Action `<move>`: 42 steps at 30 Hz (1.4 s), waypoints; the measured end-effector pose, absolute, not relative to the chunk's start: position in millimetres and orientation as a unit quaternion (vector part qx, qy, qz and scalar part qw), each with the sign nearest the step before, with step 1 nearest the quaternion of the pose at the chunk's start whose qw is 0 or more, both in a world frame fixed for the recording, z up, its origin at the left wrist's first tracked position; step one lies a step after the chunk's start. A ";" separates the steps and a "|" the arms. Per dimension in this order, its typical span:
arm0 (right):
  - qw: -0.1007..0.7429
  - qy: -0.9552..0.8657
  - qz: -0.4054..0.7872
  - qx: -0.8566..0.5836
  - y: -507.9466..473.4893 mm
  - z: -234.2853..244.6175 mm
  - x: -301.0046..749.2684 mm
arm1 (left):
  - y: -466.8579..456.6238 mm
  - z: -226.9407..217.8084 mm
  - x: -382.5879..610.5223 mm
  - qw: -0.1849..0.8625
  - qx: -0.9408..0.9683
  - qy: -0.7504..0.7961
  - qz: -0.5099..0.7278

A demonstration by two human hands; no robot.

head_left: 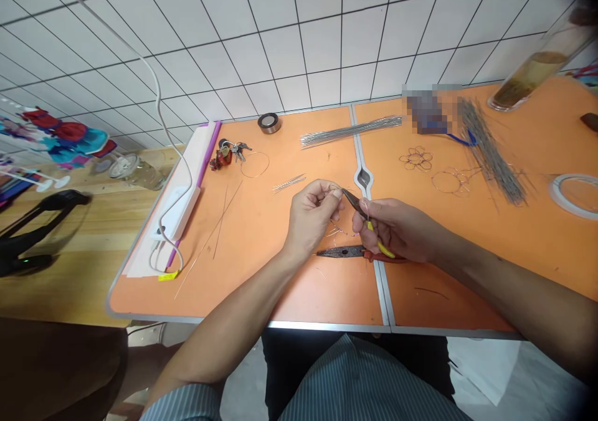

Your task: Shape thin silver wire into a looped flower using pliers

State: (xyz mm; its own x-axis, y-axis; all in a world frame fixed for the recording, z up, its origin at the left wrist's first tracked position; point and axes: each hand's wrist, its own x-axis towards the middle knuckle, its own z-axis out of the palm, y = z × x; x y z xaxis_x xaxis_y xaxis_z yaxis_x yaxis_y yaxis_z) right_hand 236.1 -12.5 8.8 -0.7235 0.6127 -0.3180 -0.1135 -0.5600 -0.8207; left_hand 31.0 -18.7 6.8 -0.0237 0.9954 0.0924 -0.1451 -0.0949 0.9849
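Note:
My left hand (312, 217) is closed in a pinch, thumb against fingers, on a thin wire (337, 187). My right hand (397, 227) grips small yellow-handled pliers (355, 203), whose dark jaws point left and reach the fingertips of the left hand. Whether the jaws clamp the wire is too small to tell. Under the hands lie a second pair of pliers, long-nosed pliers (343, 252) with red handles, partly hidden by the right hand. Bits of bent wire lie on the orange table (280, 284) just below the fingers.
A wire bundle (350, 131) lies at the back, another bundle (495, 153) at right near flower-shaped wire pieces (415, 158). Keys (238, 149), a tape roll (269, 122) and a power strip (180, 215) with its cable are left. A glass jar (527, 81) stands back right.

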 end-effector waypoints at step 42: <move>0.207 -0.347 0.874 -0.271 -10.6 5.9 231.1 | -22.7 6.0 33.8 0.494 0.472 0.443 0.580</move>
